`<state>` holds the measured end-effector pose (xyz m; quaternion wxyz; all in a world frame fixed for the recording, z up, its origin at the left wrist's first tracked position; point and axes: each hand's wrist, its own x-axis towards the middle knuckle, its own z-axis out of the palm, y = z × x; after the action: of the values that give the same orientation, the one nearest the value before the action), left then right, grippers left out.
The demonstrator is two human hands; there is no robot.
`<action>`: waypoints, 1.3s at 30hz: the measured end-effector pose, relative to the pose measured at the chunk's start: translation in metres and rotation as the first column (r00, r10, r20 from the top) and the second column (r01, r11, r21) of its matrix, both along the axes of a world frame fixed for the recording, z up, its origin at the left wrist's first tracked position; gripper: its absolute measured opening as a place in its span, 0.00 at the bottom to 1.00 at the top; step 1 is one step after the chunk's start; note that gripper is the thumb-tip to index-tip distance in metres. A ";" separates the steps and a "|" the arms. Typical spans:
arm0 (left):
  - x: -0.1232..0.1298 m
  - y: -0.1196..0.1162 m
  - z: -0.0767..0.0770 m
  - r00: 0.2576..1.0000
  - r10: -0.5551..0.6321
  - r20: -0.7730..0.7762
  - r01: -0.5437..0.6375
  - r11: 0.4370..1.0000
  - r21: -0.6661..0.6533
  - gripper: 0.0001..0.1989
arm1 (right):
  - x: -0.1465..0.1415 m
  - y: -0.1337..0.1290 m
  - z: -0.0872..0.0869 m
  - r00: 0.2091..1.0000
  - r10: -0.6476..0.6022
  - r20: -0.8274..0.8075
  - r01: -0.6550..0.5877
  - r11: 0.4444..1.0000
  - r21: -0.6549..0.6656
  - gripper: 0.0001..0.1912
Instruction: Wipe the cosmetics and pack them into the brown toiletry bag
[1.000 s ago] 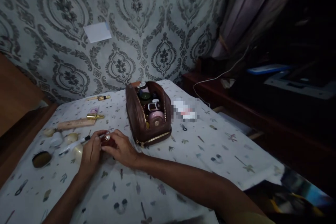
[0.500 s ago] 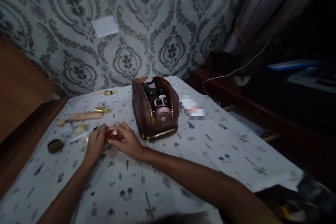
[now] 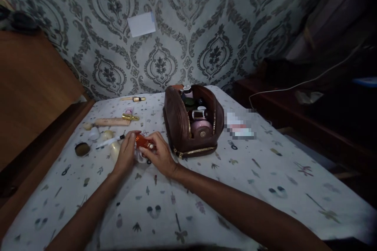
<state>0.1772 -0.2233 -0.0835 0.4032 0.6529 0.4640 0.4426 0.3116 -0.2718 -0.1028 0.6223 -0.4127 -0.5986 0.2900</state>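
Between my two hands is a small see-through orange-red bottle (image 3: 141, 141) with a pale knob at its right end. My right hand (image 3: 160, 153) is closed on that end, thumb below and fingers above. My left hand (image 3: 127, 152) is closed around the left end, partly hiding it. Just right of my hands stands an open brown zip makeup bag (image 3: 171, 125), packed with several bottles and a round pink container (image 3: 202, 127). Left of my left hand lie a cream-coloured bottle (image 3: 114, 148), a white tube with a black cap (image 3: 107, 142) and a dark round item (image 3: 82, 149).
Farther back on the patterned sheet (image 3: 159, 219) lie a long beige tube (image 3: 110, 122), a gold tube (image 3: 130, 117) and a gold-and-black one (image 3: 139, 99). A blurred-out packet (image 3: 240, 127) lies right of the bag. The patterned wall (image 3: 188, 47) rises behind, a wooden panel (image 3: 35, 86) at left.
The view has swung left, so everything sits farther right in the picture. The bottle has turned between my hands; its pale knob now points right instead of up.
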 end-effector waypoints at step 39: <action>0.100 0.002 0.107 0.556 -0.086 -0.827 0.682 0.615 0.395 0.21 | 0.185 -0.045 0.119 0.927 -0.297 -0.228 0.323 0.943 0.083 0.13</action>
<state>0.2775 -0.2210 0.0234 0.0014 0.9624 0.2167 0.1639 0.4970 -0.3172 0.0164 0.7441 -0.4310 -0.4722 0.1940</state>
